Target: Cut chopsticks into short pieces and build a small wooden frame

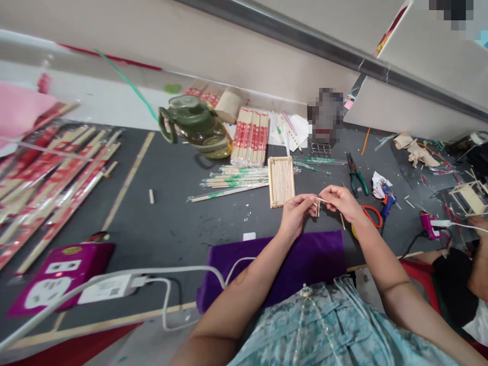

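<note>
My left hand [296, 212] and my right hand [340, 199] meet over the front of the table. Between their pinched fingertips are short pieces of thin wooden stick [318, 208], one hanging downward; how they join is too small to tell. Just beyond my left hand lies a rectangular panel [281, 183] of wooden sticks set side by side with a raised frame. Under my wrists is a folded purple cloth [274, 259]. Orange-handled scissors [375, 216] are partly hidden by my right wrist, near another thin stick [342, 221].
Wrapped chopsticks [249, 134] and a teapot [198, 127] stand behind. Pliers [356, 175] and a blue glue gun [389, 199] lie right. At left are more chopsticks [57, 173] and a purple power socket [61, 274] with a white cable. Another person's hand [478, 223] shows at far right.
</note>
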`<act>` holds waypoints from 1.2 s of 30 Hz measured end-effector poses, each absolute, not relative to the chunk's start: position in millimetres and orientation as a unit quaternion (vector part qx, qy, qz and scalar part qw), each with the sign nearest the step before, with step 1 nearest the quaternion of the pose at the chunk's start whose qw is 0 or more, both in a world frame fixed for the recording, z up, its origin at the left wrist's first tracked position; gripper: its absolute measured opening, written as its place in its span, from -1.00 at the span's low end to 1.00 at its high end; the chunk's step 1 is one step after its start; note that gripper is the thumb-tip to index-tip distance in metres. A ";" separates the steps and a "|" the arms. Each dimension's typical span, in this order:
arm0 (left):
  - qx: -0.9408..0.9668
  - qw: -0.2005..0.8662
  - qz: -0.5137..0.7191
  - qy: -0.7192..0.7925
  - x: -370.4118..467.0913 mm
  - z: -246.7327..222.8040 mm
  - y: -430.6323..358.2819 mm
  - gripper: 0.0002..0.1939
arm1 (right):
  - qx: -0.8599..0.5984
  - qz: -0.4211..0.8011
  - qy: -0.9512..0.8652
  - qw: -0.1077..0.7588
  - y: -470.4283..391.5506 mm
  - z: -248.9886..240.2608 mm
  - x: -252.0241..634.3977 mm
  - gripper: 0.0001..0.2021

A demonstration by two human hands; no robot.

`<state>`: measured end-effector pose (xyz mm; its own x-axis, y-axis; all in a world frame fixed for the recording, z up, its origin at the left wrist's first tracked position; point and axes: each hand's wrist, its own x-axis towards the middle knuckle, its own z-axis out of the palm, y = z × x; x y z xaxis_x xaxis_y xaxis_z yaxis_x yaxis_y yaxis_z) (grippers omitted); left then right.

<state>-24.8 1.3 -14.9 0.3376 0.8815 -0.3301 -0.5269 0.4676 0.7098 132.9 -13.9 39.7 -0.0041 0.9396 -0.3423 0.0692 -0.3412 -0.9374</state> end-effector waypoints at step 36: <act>0.285 0.801 0.399 0.343 -26.4 -15.2 -0.9 -0.59 | -0.638 0.485 -0.472 0.366 -22.0 33.3 140.9 -0.75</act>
